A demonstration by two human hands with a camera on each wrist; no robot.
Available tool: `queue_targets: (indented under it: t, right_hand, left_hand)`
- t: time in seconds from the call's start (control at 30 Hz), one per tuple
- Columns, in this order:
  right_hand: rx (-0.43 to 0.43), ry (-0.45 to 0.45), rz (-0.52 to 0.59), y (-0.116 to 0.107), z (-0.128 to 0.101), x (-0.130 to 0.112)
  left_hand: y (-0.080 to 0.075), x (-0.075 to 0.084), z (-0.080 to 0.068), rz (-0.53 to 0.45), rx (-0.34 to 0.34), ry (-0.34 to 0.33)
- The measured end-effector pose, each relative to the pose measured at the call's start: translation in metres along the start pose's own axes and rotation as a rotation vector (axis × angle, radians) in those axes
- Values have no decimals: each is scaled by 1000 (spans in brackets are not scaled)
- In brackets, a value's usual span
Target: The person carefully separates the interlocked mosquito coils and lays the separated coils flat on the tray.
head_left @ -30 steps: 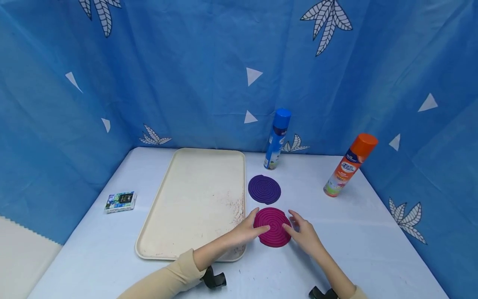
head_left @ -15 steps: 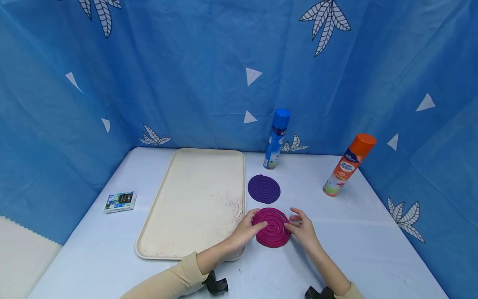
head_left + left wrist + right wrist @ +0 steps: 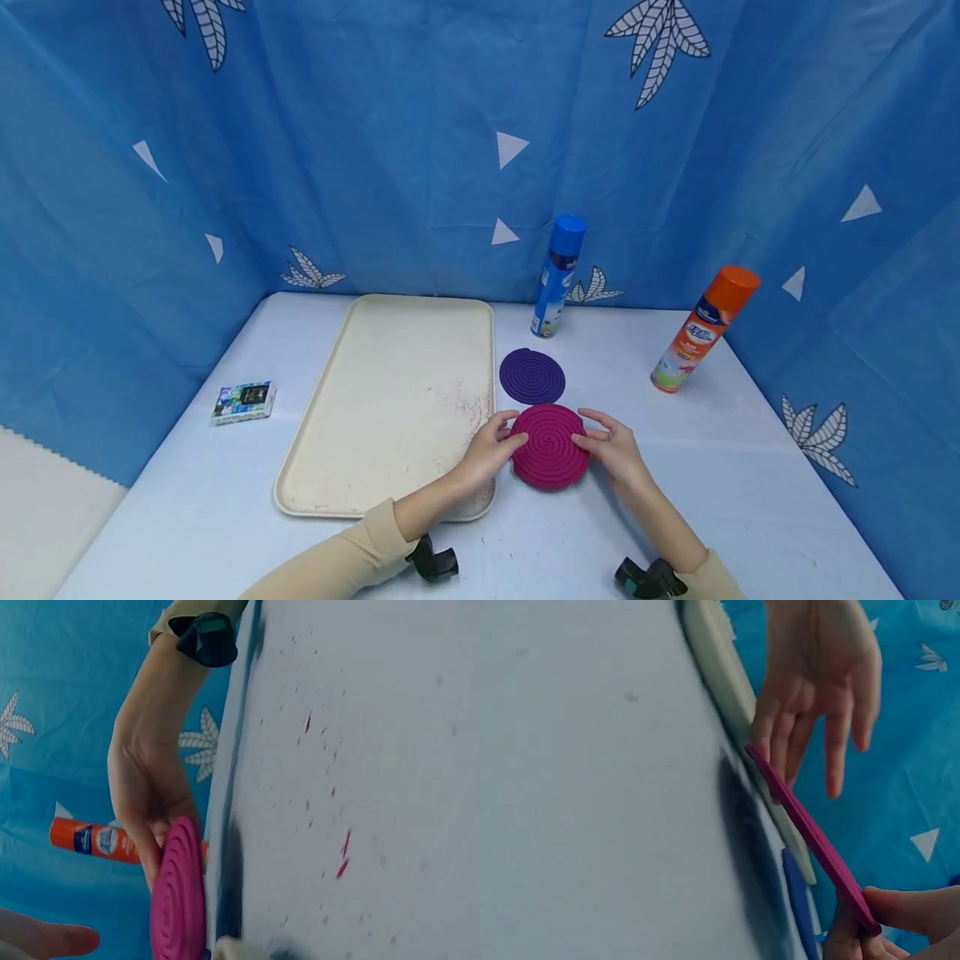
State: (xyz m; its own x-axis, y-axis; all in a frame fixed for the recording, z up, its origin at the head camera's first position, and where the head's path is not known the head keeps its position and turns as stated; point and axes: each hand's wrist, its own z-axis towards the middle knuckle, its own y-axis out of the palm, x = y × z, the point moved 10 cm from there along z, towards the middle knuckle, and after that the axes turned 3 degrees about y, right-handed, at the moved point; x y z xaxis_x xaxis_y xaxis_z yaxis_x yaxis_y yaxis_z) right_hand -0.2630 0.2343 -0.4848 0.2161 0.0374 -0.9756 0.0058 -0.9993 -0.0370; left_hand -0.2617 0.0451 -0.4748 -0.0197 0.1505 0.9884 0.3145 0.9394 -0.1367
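Magenta spiral coil, lower centre of the head view, is lifted clear of the white table, pinched at its edges by both hands: left hand on its left rim, right hand on its right. Just above it lies a purple coil, with a cream tray to the left.

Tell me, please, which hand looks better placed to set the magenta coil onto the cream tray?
Probably the left hand. It holds the magenta coil at the edge nearest the cream tray, right beside the tray's rim, while the right hand grips the far edge and would have to reach across.
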Motion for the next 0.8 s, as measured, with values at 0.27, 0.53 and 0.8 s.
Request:
queue_targets:
  t: [0.27, 0.53, 0.8]
  right_hand:
    - [8, 35, 100, 13, 13, -34]
    - [44, 86, 118, 39, 36, -63]
    - [25, -65, 138, 70, 55, -94]
  left_hand:
    - [-38, 17, 20, -44, 70, 74]
    - [-88, 34, 33, -125, 198, 105]
    - [-142, 50, 34, -185, 385, 119]
